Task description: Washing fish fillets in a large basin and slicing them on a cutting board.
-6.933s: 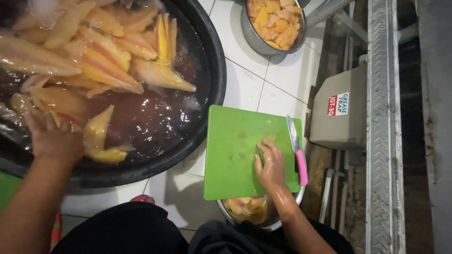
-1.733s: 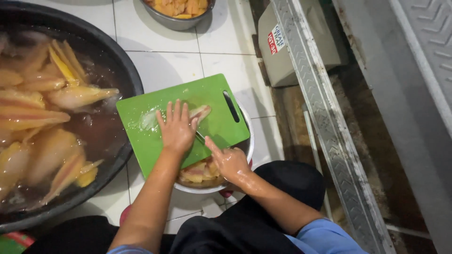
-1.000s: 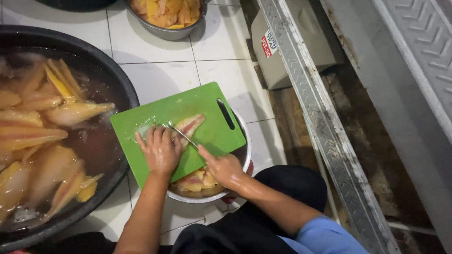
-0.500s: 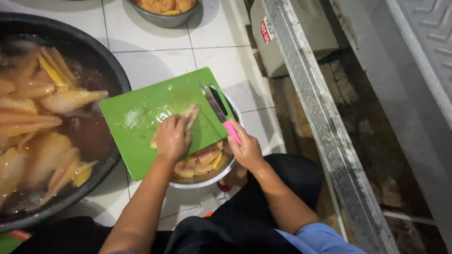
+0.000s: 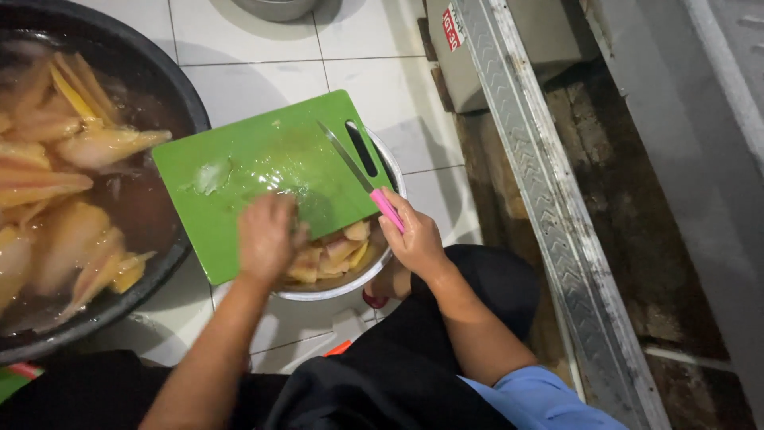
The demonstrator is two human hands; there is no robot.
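A green cutting board (image 5: 263, 171) bridges a metal bowl (image 5: 374, 275), so cut pieces (image 5: 338, 253) drop in. The left hand (image 5: 267, 237), loosely curled and blurred, sweeps the board's six o'clock edge. The right hand (image 5: 415, 239), at four o'clock, grips a pink-handled knife (image 5: 362, 177), blade lifted clear.

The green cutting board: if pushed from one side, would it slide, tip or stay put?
The green cutting board looks wet and lies across the rim of a metal bowl, so it would probably slide easily. Part of it overhangs the bowl, so pressing there might tip it. It appears stiff.
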